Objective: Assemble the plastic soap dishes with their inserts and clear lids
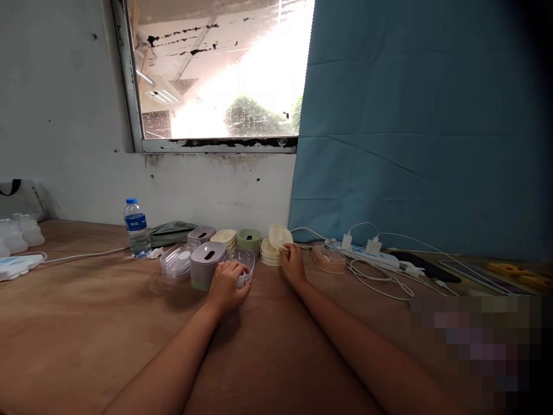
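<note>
My right hand [294, 266] pinches a cream-coloured oval plastic lid [280, 235], tilted up above a stack of similar cream pieces [270, 255]. With fingers curled, my left hand [228, 285] grips a clear plastic container [247, 258] at its near side; the hand hides part of it. Just left of that hand stands a pale lilac box [208, 265] with a dark slot in its top and a greenish base. More clear plastic pieces [176, 262] lie stacked left of the box. Behind are a green box [249, 239], a cream stack [224, 237] and another lilac box [201, 234].
A water bottle [137, 227] and a grey-green pouch [171, 231] stand near the wall at left. To the right lie a peach-coloured case [328, 259], a power strip [386, 261] with chargers, looped white cables [380, 286] and a dark phone-like slab [425, 266].
</note>
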Tool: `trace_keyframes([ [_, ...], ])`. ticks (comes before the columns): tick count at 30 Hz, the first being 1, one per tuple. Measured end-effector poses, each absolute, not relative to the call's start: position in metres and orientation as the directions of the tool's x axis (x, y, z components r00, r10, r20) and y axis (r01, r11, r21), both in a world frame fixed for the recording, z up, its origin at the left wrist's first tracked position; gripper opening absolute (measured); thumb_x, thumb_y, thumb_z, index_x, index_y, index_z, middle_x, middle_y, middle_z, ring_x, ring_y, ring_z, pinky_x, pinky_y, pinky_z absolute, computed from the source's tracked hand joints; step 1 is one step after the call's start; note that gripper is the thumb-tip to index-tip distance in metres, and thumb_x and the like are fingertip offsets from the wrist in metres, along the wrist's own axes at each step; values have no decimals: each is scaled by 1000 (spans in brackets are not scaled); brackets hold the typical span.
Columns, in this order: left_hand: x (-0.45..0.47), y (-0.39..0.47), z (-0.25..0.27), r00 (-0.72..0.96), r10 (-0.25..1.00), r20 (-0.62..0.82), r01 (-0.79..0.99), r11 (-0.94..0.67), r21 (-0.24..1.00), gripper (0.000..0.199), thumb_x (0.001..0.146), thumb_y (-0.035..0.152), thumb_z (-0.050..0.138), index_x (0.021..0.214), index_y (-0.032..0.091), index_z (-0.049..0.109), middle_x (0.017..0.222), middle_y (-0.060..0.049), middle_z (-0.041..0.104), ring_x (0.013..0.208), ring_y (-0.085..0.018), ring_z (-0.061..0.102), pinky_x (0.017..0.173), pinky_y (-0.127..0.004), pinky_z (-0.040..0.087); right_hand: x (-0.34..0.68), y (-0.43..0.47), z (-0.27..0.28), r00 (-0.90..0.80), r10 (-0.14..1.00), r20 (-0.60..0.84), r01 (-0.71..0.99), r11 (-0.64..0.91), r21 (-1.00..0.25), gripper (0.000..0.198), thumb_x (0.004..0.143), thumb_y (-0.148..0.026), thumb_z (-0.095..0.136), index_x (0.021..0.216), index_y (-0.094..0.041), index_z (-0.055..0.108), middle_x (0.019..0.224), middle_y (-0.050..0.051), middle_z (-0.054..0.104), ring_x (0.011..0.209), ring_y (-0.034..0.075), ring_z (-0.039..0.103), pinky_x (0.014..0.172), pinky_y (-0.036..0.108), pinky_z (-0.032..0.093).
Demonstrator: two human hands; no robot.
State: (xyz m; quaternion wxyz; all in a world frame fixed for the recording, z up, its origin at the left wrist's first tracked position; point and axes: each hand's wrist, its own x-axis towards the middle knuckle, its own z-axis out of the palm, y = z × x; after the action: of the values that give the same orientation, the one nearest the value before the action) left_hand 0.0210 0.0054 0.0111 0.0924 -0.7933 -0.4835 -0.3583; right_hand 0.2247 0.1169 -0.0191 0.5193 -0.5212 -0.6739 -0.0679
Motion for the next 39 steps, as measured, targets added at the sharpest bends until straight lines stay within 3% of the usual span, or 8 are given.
trace_keyframes([
  [7, 23, 5, 9, 273, 709, 650, 830, -515, 213, 15, 69, 16, 50, 82, 20, 54, 81, -2, 56, 82, -19, 49, 78, -32, 33, 281, 22, -12, -52, 654, 755, 666, 586, -461, 22, 87, -34, 36, 94, -18, 48, 89, 7, 53, 80, 18, 54, 72, 33, 46],
  [10, 22, 6, 7, 261, 713, 651, 833, -508, 221, 15, 69, 15, 50, 82, 20, 54, 80, -2, 56, 80, -19, 50, 76, -32, 34, 308, -20, -4, -260, 657, 708, 618, 676, -401, 15, 82, -31, 44, 90, -21, 51, 92, 6, 54, 86, 19, 53, 76, 30, 46],
  [13, 22, 6, 7, 250, 708, 660, 831, -508, 229, 16, 68, 15, 50, 82, 19, 55, 79, -3, 56, 79, -19, 50, 74, -32, 34, 324, -46, 3, -622, 590, 515, 506, 804, -312, 18, 80, -21, 45, 98, -21, 48, 102, 9, 52, 97, 19, 50, 83, 31, 42],
  [18, 22, -2, 13, 354, 593, 723, 714, -671, 201, 12, 69, 14, 47, 77, 18, 55, 74, -2, 56, 76, -17, 50, 79, -32, 35, 323, -45, 6, -829, 442, 344, 371, 893, -254, 25, 71, -14, 45, 94, -21, 52, 101, 7, 57, 93, 19, 53, 82, 31, 42],
  [20, 24, -8, 17, 508, 519, 688, 592, -790, 160, 10, 70, 16, 47, 76, 18, 55, 70, -1, 55, 72, -15, 49, 77, -30, 36, 313, -29, 9, -815, 412, 408, 338, 909, -242, 20, 69, -17, 46, 86, -21, 55, 96, 6, 60, 89, 19, 55, 78, 30, 44],
  [25, 36, -20, 20, 794, 403, 456, 377, -914, 151, 29, 67, 36, 58, 91, 19, 55, 88, -3, 58, 80, -17, 51, 79, -29, 38, 260, 41, 26, -579, 569, 584, 527, 807, -265, 12, 78, -19, 44, 74, -18, 55, 78, 4, 60, 78, 17, 55, 74, 32, 45],
  [30, 42, -24, 19, 860, 394, 325, 344, -917, 201, 61, 58, 50, 65, 110, 22, 49, 109, -5, 54, 96, -22, 50, 90, -32, 35, 197, 124, 41, -400, 689, 604, 677, 667, -312, 19, 85, -28, 49, 98, -14, 54, 102, 5, 56, 88, 17, 55, 77, 37, 45],
  [39, 42, -23, 16, 845, 448, 291, 370, -884, 286, 63, 55, 51, 67, 109, 23, 52, 108, -6, 54, 96, -23, 52, 87, -32, 38, 174, 168, 28, -400, 736, 545, 687, 635, -353, 23, 87, -27, 47, 106, -16, 52, 108, 6, 53, 90, 17, 55, 77, 37, 47],
])
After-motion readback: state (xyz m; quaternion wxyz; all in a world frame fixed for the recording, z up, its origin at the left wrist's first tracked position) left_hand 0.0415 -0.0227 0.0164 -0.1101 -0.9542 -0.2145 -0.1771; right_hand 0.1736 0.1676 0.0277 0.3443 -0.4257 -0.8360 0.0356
